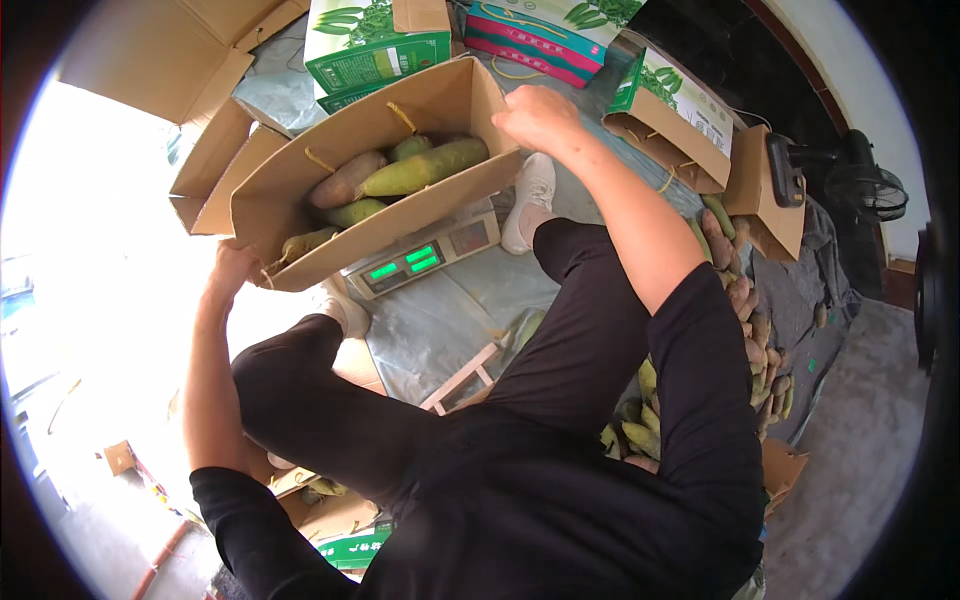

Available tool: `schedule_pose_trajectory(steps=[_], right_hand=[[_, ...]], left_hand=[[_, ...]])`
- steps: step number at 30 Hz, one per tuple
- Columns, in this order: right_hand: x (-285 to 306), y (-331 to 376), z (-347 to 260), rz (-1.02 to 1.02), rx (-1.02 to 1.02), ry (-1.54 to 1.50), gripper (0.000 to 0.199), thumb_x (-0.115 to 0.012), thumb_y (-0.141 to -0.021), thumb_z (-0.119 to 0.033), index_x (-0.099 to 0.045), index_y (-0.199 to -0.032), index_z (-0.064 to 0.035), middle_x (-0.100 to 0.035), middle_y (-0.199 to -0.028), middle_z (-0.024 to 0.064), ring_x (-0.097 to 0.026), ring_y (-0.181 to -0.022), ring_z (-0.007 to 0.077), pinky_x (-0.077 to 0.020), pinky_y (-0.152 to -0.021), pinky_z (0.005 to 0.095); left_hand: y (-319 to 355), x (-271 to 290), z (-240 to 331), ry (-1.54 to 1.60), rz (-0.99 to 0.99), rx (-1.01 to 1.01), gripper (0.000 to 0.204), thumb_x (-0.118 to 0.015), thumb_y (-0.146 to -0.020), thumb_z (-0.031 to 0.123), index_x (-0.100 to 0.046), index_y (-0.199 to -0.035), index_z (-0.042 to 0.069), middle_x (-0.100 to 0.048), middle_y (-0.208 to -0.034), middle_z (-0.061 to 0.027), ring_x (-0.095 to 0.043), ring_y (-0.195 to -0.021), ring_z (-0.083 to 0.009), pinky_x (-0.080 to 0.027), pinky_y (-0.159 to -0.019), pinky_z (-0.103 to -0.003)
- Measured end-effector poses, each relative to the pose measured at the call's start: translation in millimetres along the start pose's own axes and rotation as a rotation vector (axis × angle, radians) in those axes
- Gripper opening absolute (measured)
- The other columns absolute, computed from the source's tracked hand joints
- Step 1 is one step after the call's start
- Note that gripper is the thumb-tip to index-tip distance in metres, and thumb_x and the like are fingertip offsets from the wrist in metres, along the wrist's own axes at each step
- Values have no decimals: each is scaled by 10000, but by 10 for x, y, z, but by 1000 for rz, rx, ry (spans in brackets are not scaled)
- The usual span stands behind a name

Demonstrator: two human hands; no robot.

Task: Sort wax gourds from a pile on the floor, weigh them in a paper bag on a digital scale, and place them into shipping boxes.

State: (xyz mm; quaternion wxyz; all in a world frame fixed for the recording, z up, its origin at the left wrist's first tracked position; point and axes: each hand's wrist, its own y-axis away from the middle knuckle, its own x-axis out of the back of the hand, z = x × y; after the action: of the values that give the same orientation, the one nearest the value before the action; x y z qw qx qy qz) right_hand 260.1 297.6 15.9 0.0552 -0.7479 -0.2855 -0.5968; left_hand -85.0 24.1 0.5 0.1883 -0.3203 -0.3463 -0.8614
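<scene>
An open cardboard box (pixel 400 232) sits tilted across the picture over a digital scale (pixel 470 238) with lit green displays (pixel 422 257). Inside lie several green radishes (pixel 425 168), one with a reddish-brown skin (pixel 347 180). My left hand (pixel 238 268) is closed on the box's near left corner. At the opposite end, my right hand (pixel 538 115) grips the top edge, fingers curled over it. Two yellow cord handles show along the far inner wall. Whether the box rests fully on the scale is hidden by its near side.
Green printed cartons (pixel 378 55) stand beyond the box, with a teal and pink carton (pixel 535 45) beside them. Another carton (pixel 670 110) lies open at the right, near a black fan (pixel 865 185). Radishes (pixel 760 340) are heaped along my right side. A small wooden frame (pixel 462 380) lies between my legs.
</scene>
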Motion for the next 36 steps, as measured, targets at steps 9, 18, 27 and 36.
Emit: schedule_pose_trajectory(steps=[9,18,27,36], right_hand=[[158,137,-584,4,165,-92,256,-525,-687,-245,-680,-780,-64,-650,-848,182,-616,-823,366,-486,-724,443],[-244,-7,-1502,43,530,-165,364,-589,-756,-329,-567,-646,17,-546,-596,203,-526,-531,300,-413,-550,421],[-949,190,-2894,-182,632,-171,263,-525,-672,-277,-670,-706,-61,-636,-762,181,-620,-720,356,-501,-659,433],[-2813,254,-3402,-794,845,15,208,-552,-772,-253,-689,-815,-103,-672,-812,94,-642,-749,238,-504,-690,367]], left_hand=[[29,381,-650,144,105,133,229,-576,-792,161,-620,-822,-62,-601,-687,-78,-536,-618,-141,-435,-583,-296],[622,942,-1241,159,303,143,321,-542,-784,253,-627,-889,-39,-612,-751,-35,-528,-720,-132,-436,-679,-306],[1153,1313,-2570,166,517,280,345,-520,-818,256,-623,-988,-27,-624,-769,-49,-545,-694,-148,-450,-651,-302],[1523,1224,-3925,-533,570,658,438,-481,-835,419,-642,-982,39,-614,-965,-254,-581,-938,-414,-454,-819,-468]])
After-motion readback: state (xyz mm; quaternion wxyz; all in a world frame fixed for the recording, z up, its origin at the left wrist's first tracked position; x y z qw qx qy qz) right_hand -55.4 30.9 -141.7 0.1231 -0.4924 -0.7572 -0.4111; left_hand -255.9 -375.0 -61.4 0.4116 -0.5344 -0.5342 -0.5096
